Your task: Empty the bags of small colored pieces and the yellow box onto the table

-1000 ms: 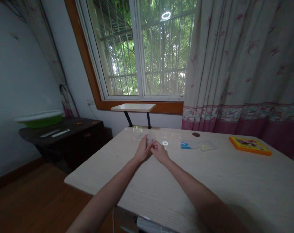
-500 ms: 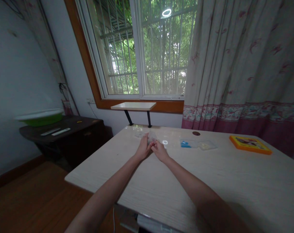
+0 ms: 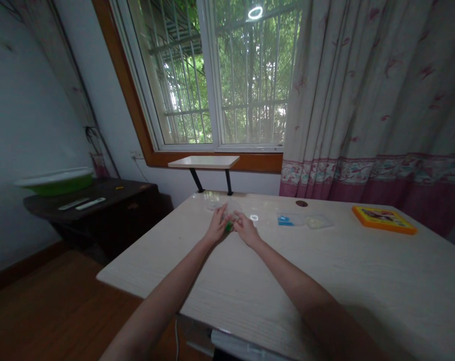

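Over the far middle of the desk, my left hand (image 3: 215, 228) and my right hand (image 3: 247, 230) meet around a clear plastic case (image 3: 233, 206). The fingers of both hands are closed on its near edge. A small green piece (image 3: 228, 227) shows between the hands; its kind is too blurred to tell. Part of the case is hidden behind my fingers. To the right of my right hand lies an open clear plastic box (image 3: 319, 222) with blue pieces (image 3: 286, 221) in its left half and pale, indistinct bits in the other.
An orange and yellow flat case (image 3: 384, 220) lies on the right of the pale desk (image 3: 287, 281). Behind my hands stands a small raised shelf (image 3: 203, 162) on black legs. A dark side table (image 3: 137, 200) at left bears a green basin (image 3: 61, 184).
A green piece now shows between my hands, where none was visible before. My hands have parted slightly, still at the clear case. The whole view has shifted a little.
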`<state>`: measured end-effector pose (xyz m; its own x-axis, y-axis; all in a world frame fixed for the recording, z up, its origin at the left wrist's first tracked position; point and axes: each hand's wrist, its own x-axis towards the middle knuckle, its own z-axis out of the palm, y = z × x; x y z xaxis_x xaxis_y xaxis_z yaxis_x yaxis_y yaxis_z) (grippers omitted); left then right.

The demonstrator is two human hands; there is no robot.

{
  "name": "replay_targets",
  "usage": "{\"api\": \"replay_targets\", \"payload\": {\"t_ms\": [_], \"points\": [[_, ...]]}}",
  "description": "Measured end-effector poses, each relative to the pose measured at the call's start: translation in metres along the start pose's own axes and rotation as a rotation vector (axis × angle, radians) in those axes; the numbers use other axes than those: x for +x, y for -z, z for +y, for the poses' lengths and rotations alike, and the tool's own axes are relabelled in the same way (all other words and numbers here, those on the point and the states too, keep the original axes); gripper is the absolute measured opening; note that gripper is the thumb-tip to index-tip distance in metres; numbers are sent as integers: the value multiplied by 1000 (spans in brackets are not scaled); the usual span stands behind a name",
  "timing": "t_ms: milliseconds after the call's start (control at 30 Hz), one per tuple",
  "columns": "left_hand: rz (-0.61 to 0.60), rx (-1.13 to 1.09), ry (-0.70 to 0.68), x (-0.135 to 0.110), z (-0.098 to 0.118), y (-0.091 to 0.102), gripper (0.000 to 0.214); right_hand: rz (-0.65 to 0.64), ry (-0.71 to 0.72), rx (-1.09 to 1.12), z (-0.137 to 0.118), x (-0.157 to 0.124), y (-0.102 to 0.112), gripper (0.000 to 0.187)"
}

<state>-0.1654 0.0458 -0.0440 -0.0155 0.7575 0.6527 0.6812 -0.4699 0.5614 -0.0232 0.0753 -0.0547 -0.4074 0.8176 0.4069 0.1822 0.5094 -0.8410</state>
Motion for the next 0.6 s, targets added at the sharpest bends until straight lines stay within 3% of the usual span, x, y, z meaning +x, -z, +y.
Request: {"api": "replay_targets", "payload": {"t_ms": [200, 400, 600], "points": [[31, -196, 54, 2, -8, 7, 53, 36, 7, -77, -3, -2, 2, 46], [-6, -352, 172, 2, -1, 14, 49, 26, -14, -239, -17, -9, 9, 45], [78, -415, 229, 0, 2, 15, 47, 23, -16, -343, -21, -12, 12, 46]]}}
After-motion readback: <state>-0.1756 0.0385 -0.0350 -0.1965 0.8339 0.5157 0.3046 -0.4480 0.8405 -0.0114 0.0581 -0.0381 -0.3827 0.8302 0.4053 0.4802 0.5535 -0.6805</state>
